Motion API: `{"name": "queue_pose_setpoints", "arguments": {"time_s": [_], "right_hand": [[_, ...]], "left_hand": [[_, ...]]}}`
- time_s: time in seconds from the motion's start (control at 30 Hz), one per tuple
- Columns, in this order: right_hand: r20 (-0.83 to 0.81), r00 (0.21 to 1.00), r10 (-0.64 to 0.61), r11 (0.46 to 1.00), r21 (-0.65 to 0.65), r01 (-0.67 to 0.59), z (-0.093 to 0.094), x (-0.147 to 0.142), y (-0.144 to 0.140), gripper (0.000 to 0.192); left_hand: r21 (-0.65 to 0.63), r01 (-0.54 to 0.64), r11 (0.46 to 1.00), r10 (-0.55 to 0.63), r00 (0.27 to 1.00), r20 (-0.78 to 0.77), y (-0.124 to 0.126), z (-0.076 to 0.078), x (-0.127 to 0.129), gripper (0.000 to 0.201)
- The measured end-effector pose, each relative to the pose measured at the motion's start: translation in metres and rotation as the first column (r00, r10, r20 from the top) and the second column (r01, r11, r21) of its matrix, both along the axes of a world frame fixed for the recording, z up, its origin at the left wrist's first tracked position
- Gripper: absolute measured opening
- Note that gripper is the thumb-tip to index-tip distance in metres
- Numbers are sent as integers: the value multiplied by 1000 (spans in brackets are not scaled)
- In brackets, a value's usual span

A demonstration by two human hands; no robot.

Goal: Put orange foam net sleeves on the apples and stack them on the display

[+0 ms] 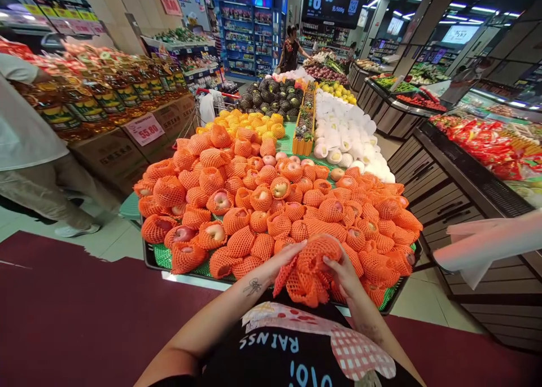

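Close to my body, a bunch of orange foam fruit nets (315,268) is held between both hands above the front edge of the display. My left hand (285,262) grips its left side, fingers partly hidden behind the mesh. On the right side, my right hand (344,271) closes on it with the thumb in front. Whether fruit sits inside this bunch I cannot make out. Just beyond lies a broad heap of apples in orange foam nets (258,198), several with pinkish-yellow skin showing. A few bare apples (294,160) lie toward the back of the heap.
Behind the apples are yellow-netted fruit (254,124), dark-netted fruit (271,96) and white-netted fruit (345,127). Oil bottles (88,102) stand at left beside a person (29,127). A roll of plastic bags (486,243) juts in at right, near another produce stand (449,178).
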State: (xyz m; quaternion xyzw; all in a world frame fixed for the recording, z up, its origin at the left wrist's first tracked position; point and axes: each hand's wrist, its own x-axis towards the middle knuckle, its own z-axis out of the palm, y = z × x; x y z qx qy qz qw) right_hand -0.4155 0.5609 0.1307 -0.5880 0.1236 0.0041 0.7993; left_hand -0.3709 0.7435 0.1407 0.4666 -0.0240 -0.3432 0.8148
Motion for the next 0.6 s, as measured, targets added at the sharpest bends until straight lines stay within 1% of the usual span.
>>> {"name": "queue_pose_setpoints", "arguments": {"time_s": [0.03,0.1,0.17,0.2,0.23,0.3,0.37,0.47,0.53,0.6], "right_hand": [[15,1000,-12,1000,8,12,0,0,-4,58],[26,1000,5,1000,6,-5,0,-2,-10,57],[27,997,76,997,-12,-75,-1,-4,-14,58],[28,993,116,993,-21,-116,-1,-6,-14,60],[31,988,151,988,-25,-150,-1,-8,-14,62],[33,985,172,985,-19,-172,-1,-11,-12,66],[24,989,146,989,1,-146,-1,-12,-10,67],[16,999,43,997,67,-44,-1,-9,-10,59],[23,999,-32,995,93,30,-1,-6,-11,53],[22,997,-70,993,95,68,-4,-4,-10,49]], "left_hand": [[-18,-22,1000,22,1000,-16,6,0,2,39],[-63,-14,998,12,999,-40,18,1,8,50],[-100,37,994,-41,998,-42,27,1,15,63],[-110,48,993,-53,998,-42,30,0,18,67],[-113,45,993,-51,998,-44,32,0,22,68],[-84,41,996,-45,998,-52,32,-3,27,64],[-50,98,994,-101,993,-67,29,-7,29,57],[-42,217,975,-220,973,-74,26,-14,27,51],[-36,256,966,-258,965,-52,25,-18,24,48],[9,305,952,-305,952,-9,24,-20,21,48]]}}
